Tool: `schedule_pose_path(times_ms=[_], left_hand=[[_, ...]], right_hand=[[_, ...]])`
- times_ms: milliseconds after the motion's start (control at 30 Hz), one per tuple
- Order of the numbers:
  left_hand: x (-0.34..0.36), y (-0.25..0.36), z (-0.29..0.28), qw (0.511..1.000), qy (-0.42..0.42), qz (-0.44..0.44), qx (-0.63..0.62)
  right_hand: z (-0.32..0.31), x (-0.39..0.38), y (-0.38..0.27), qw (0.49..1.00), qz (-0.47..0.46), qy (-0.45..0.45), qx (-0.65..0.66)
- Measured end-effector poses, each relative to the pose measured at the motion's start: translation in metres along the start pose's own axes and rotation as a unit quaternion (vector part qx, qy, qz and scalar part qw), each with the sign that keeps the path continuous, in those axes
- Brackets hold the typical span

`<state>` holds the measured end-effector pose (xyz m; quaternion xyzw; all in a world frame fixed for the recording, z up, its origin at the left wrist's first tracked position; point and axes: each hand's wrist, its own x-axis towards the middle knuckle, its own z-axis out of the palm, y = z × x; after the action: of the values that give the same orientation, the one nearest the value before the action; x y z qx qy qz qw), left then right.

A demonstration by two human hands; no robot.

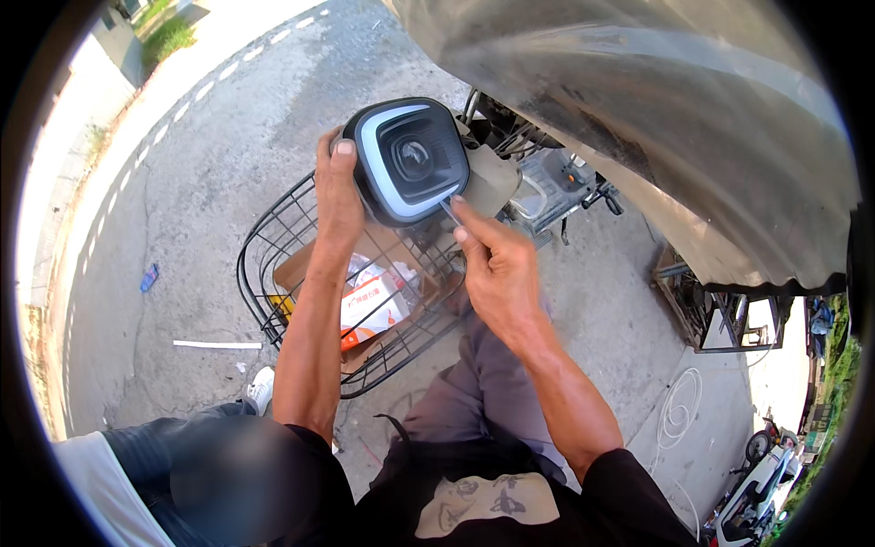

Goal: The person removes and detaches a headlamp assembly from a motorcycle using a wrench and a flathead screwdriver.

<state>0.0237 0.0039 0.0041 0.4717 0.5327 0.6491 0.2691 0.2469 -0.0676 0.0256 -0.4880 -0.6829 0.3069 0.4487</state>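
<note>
Black shirt cloth (583, 510) is nearest. Farther off, the left hand (339, 205) curls round the left side of a big lamp (415, 159), thumb on its front. The right hand (503, 278) pinches a thin stick (449, 211) at the lamp's near right edge. Left of that hand, a wire basket (241, 272) holds a white and orange box (372, 314).

Left forearm (310, 342) rises steeply to the left hand (339, 199), thumb pointing up in a gripping pose and other fingers largely hidden; right forearm (572, 392) slants up and leftward to the right hand (499, 269), thumb and forefinger pinching, remaining fingers curled under.
</note>
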Motion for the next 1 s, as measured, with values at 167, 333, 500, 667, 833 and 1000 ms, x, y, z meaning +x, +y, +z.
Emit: schedule_pose_path(times_ms=[167, 333, 500, 667, 833, 1000], left_hand=[[0.004, -0.016, -0.001, 0.999, -0.021, 0.014, -0.039], [0.006, -0.017, 0.003, 0.999, -0.003, 0.000, -0.043], [0.007, -0.017, -0.001, 0.998, -0.007, -0.004, -0.055], [-0.002, 0.007, 0.007, 1.000, 0.006, -0.016, -0.017], [-0.002, -0.008, 0.003, 1.000, 0.014, 0.009, -0.011], [-0.005, -0.004, 0.003, 0.999, 0.023, 0.025, 0.028]], right_hand=[[0.008, 0.000, 0.011, 0.988, 0.061, 0.011, 0.139], [0.002, 0.006, 0.010, 0.995, 0.015, 0.010, 0.096], [-0.029, 0.022, -0.016, 0.988, -0.042, -0.094, -0.115], [-0.019, 0.011, -0.019, 0.993, -0.055, -0.095, -0.037], [-0.017, 0.009, -0.023, 0.994, -0.038, -0.101, -0.037], [0.007, -0.008, -0.026, 0.999, 0.021, -0.022, -0.044]])
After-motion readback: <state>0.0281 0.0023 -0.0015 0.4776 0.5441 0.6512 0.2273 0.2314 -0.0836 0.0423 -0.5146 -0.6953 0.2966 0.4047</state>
